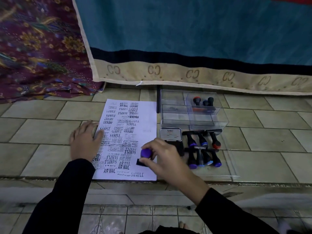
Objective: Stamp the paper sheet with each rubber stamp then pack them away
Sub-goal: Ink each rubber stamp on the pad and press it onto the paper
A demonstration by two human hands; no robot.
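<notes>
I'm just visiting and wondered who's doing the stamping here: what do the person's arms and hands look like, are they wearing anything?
The left hand and right hand are bare, with no gloves. The left sleeve and right sleeve are long, plain and black, ending at the wrists. No watch or bracelet shows.

Floor [42, 132]: beige tiles, dark grout, step edge at front. Directly on it:
- paper sheet [148, 119], flat, dense w/ black stamp prints
- clear plastic organiser box [173, 98] just R of sheet's top
- clear flat panel [226, 168] in front of box, carrying rubber stamps [215, 141] in two rows
- ink pad [170, 134] beside them; on panel or tile, can't tell
- batik cloth [42, 48] rear L
- blanket [168, 71] edge along rear
</notes>
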